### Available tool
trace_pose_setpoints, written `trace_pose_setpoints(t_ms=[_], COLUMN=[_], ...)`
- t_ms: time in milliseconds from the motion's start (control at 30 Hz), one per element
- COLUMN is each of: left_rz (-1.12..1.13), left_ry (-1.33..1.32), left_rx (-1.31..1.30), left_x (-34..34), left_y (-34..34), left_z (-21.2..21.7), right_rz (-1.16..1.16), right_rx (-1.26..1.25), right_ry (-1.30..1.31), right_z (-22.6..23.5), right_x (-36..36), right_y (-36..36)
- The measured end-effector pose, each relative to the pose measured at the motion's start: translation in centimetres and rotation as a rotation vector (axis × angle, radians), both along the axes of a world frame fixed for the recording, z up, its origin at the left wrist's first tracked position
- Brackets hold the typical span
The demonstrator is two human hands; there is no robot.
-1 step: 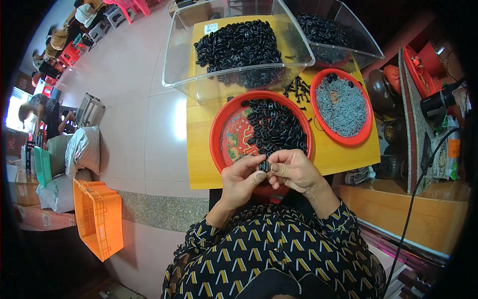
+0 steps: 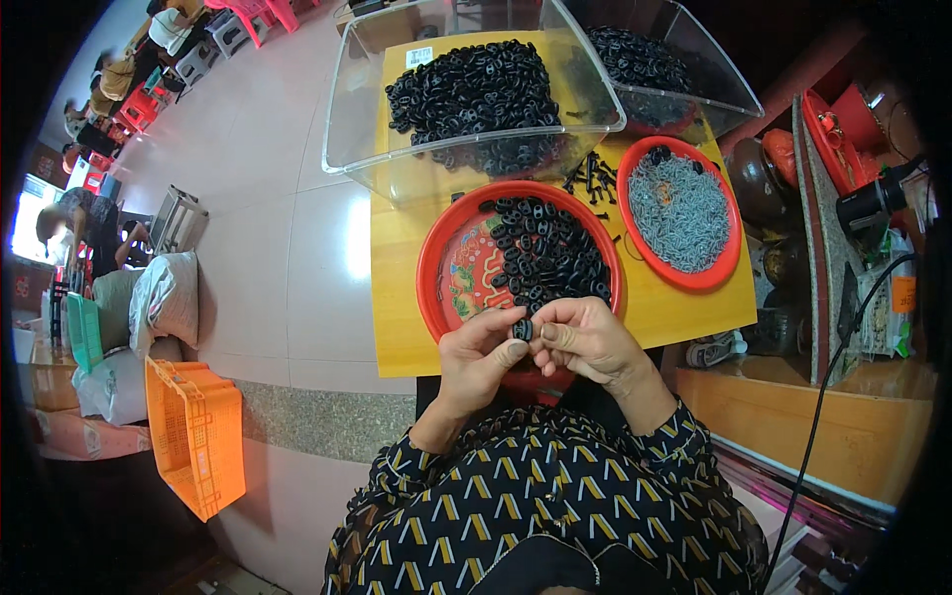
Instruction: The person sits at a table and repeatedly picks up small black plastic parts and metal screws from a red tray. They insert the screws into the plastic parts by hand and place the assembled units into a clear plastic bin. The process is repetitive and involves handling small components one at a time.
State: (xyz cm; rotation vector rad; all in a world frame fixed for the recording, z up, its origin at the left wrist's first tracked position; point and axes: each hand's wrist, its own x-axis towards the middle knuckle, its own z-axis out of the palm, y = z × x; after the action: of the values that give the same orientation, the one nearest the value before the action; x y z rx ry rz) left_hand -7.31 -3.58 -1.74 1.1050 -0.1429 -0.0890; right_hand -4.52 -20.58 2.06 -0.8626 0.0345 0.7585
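Note:
My left hand [image 2: 472,362] pinches a small black oval plastic piece [image 2: 523,330] between thumb and fingertips. Right beside it, the thumb and forefinger of my right hand [image 2: 597,345] are pressed together, close against the piece; what they grip, if anything, is too small to tell. Both hands are over the near edge of a round red tray [image 2: 429,288] with a patterned bottom. Many loose black oval pieces [image 2: 545,248] with two holes each fill its right side. To the right, a red bowl [image 2: 736,250] holds a heap of small silvery screws [image 2: 684,213].
A clear plastic bin [image 2: 347,149] of black pieces stands behind the tray on the yellow board [image 2: 397,337]; another clear bin [image 2: 729,84] is beyond. Black bolt-like parts [image 2: 595,178] lie between. An orange crate [image 2: 203,436] sits left on the floor. Several people are far left.
The black piece and my left fingertips have shifted very slightly left. Everything else looks the same.

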Motion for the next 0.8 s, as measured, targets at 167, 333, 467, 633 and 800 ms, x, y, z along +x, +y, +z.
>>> trace_pose_setpoints(t_ms=[167, 333, 467, 633, 800], left_rz=[-0.002, -0.007, 0.044, 0.005, 0.154], left_ry=[0.019, 0.011, -0.094, -0.182, -0.379], left_rx=[-0.017, 0.024, 0.328, 0.476, 0.648], left_x=[-0.1, -0.3, -1.0, -1.1, -0.9], left_y=[0.3, -0.1, 0.0, 0.3, 1.4], left_z=[0.1, 0.8, 1.2, 1.8, 2.6], right_rz=[-0.028, -0.055, -0.037, 0.08, -0.131], right_rx=[-0.056, -0.109, -0.297, -0.482, -0.492], right_ry=[-0.004, -0.061, -0.138, -0.18, -0.351], right_z=[-0.3, -0.3, 0.3, 0.6, 4.7], right_x=[-0.5, -1.1, -1.3, -0.9, 4.8], right_y=[-0.1, 0.1, 0.6, 0.0, -3.8])
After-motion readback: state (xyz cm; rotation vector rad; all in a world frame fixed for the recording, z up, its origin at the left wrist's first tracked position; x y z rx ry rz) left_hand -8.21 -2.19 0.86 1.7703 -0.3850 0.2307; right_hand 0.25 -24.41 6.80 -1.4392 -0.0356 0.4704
